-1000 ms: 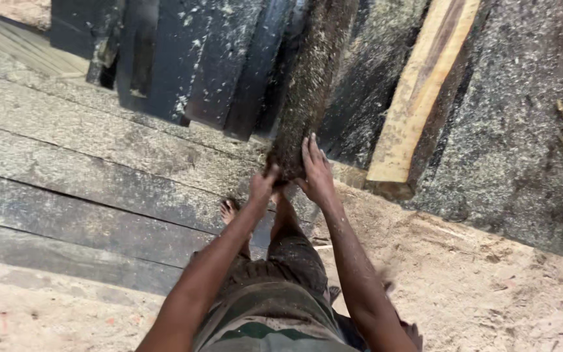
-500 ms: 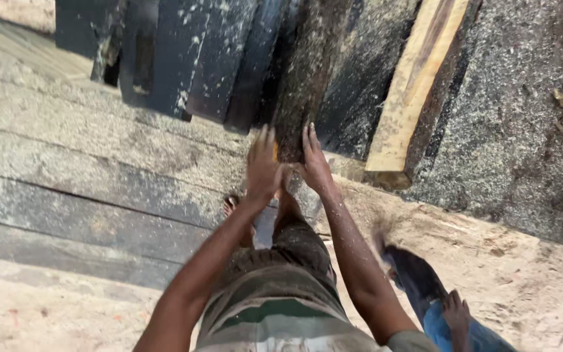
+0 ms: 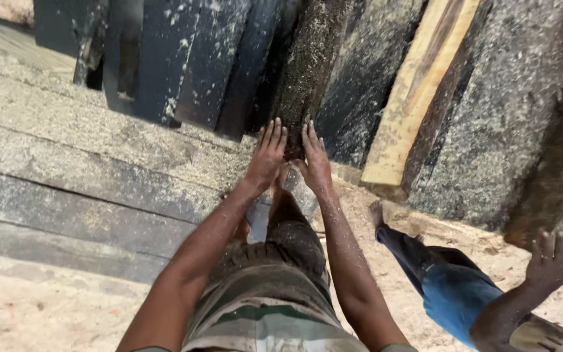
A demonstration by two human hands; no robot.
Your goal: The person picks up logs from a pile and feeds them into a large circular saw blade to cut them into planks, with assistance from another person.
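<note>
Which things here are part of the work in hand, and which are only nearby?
In hand:
left hand
right hand
dark sawdust-covered upright plank, both palms flat on its lower end

Nearby:
pale yellow leaning plank
grey sawdust-speckled slab
flat grey floor planks
second person's hand

The dark, rough plank (image 3: 309, 72), speckled all over with pale sawdust, stood nearly upright among other leaning boards, its lower end above the sawdust-covered floor (image 3: 47, 313) and touched on both sides by flat hands.
</note>
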